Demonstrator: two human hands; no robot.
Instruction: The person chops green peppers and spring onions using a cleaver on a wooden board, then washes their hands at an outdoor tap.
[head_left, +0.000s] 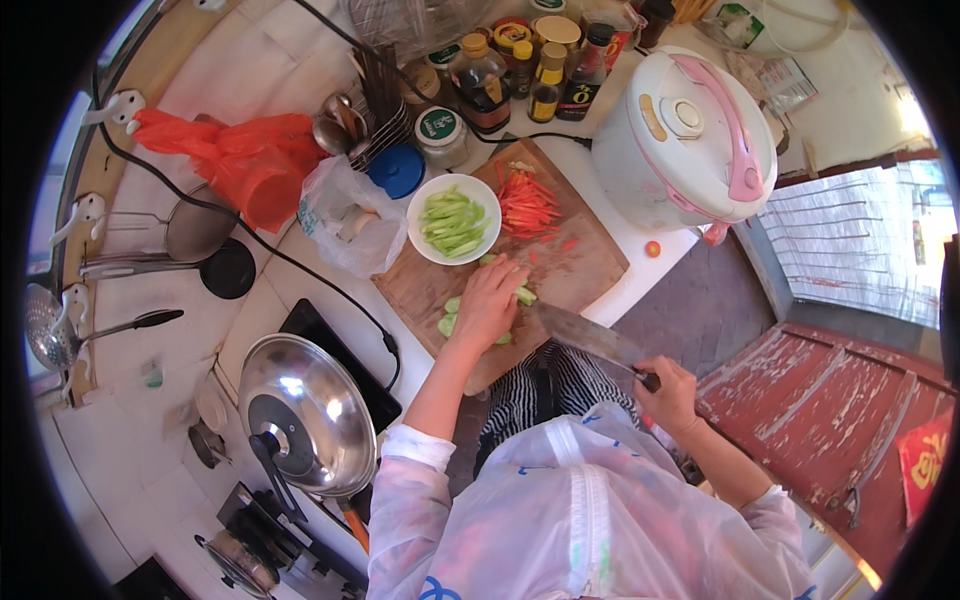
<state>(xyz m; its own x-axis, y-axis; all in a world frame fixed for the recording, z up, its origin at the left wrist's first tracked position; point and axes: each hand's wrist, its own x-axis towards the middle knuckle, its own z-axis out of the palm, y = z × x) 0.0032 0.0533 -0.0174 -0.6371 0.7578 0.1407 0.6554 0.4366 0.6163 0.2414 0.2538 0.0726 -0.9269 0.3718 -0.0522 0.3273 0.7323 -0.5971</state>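
Note:
My left hand (487, 296) lies palm down over pale green vegetable pieces (525, 295) on a wooden cutting board (577, 262), fingers on top of them. My right hand (667, 390) grips the dark handle of a kitchen cleaver (585, 334), whose blade reaches over the board's near edge to the pieces beside my left fingertips. Flat green slices (448, 324) lie to the left of that hand. A white bowl (454, 253) with green strips (452, 217) in it stands on the board's far part, next to a pile of red shreds (527, 202).
A white and pink rice cooker (645, 172) stands right of the board. Sauce bottles (480, 82) and a jar (441, 139) stand behind it. Plastic bags (352, 225) are at the left, near a lidded pan (307, 412). A black cable (300, 262) crosses the left side.

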